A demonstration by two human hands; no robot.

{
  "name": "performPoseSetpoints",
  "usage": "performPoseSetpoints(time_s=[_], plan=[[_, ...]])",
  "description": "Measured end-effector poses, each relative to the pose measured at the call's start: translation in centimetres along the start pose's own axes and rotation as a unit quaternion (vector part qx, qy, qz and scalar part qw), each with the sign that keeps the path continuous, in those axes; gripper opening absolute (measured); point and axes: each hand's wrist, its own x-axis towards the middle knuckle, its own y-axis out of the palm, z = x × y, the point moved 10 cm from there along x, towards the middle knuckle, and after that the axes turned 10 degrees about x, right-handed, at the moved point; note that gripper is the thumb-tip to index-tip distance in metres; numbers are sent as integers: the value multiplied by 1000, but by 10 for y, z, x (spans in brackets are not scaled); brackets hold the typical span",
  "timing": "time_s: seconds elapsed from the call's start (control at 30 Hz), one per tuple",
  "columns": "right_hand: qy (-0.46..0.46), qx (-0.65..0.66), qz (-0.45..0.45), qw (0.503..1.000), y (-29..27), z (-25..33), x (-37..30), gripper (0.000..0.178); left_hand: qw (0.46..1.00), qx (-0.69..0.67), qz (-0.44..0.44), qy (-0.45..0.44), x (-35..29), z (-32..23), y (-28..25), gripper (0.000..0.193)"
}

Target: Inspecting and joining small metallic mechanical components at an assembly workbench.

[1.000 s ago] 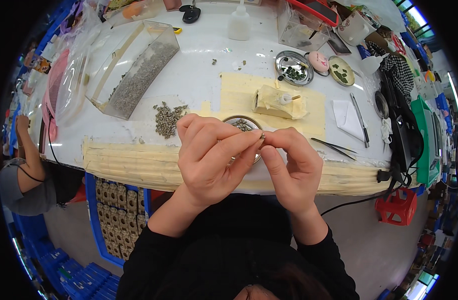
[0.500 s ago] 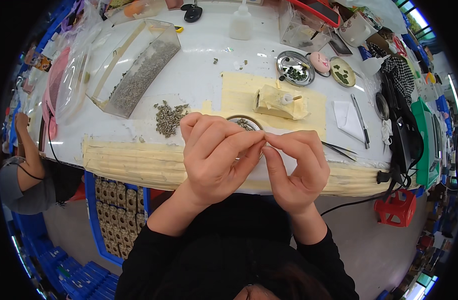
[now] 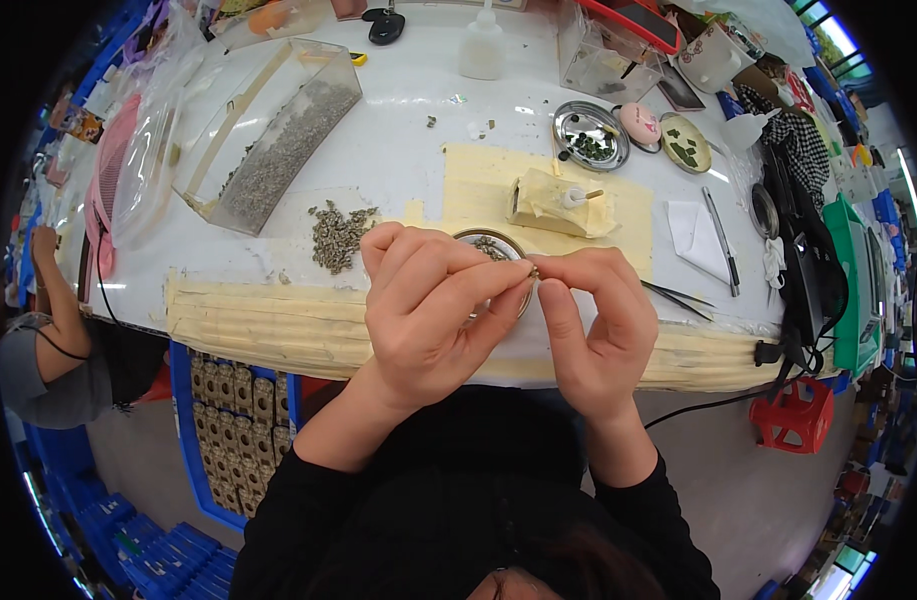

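One tiny metallic piece [image 3: 535, 271], at your fingertips, detail too small to read. Your left hand [image 3: 428, 320]: grip pinching that piece. Your right hand [image 3: 606, 335]: grip spread, thumb parted from forefinger, forefinger tip at the piece. Below the grip, partly hidden by your left hand: one round dish [image 3: 515, 243] holding small pieces. Left of the grip: one loose heap [image 3: 338, 238]. Right of it: dark tweezers [image 3: 683, 302], on the bench [image 3: 408, 125].

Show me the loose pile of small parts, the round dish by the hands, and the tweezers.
Loose pile [image 3: 336, 238]: head view, middle of the heap.
Round dish [image 3: 490, 231]: head view, far rim.
Tweezers [image 3: 668, 292]: head view, where the arms converge.
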Motion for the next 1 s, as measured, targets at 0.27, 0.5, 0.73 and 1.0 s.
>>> performPoseSetpoints(time_s=[0.27,0.5,0.73,1.0], plan=[[293,398,15,869,22,-50,-25,13,1000,3,15,23,1,-5,-1,27],[153,210,-23,965,0,-30,-10,13,1000,15,14,19,0,-4,1,25],[-165,-138,16,976,10,35,-6,31,1000,15,22,-4,1,0,2,22],[-104,-128,-8,986,1,19,-5,28,1000,4,9,-12,0,2,1,24]])
